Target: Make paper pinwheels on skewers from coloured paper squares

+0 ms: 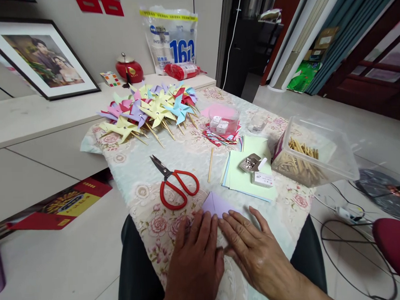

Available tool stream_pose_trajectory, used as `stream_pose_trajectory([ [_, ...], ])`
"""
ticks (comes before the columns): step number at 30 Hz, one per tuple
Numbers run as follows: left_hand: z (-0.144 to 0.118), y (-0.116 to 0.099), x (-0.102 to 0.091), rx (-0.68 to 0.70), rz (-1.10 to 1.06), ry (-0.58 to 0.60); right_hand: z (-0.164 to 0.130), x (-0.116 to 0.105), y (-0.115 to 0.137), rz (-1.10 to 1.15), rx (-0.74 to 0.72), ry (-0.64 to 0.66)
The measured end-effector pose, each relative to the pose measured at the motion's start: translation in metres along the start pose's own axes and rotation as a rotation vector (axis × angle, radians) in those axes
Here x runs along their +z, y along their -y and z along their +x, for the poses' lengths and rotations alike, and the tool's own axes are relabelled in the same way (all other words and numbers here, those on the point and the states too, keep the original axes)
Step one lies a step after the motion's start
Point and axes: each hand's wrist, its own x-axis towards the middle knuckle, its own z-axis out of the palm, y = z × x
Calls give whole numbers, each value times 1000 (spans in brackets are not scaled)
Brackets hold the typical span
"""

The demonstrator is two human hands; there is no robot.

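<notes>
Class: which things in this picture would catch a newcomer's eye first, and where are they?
The heap of paper pinwheels at the table's far end stands out, then the red-handled scissors mid-table. Nearest, the left hand and right hand press flat on a lilac paper.

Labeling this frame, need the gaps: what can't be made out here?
- Lilac paper, head view: near part hidden under left hand and right hand; shape and folds unclear.
- Small boxes in the clear tub: print too small.
- Forearms: cut off by the bottom edge.
</notes>
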Motion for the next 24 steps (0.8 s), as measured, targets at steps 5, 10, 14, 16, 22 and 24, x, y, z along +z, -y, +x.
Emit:
stream_pose_trajectory([
  [5, 0, -3, -3, -4, 45, -24, -3, 0, -4, -15, -9, 7],
  [10, -4, 3, -10, 35, 135, -18, -2, -2, -6, -15, -5, -12],
  [14, -8, 9, -13, 96, 228, 12, -2, 1, -7, -7, 11, -2],
  [16, -10, 7, -12, 32, 201, -31, -3, 3, -7, 2, 22, -7],
  [22, -15, 8, -13, -21, 213, -23, -3, 0, -7, 8, 32, -43],
  [24, -16, 13, -15, 54, 277, 15, -2, -2, -8, 0, 35, -41],
])
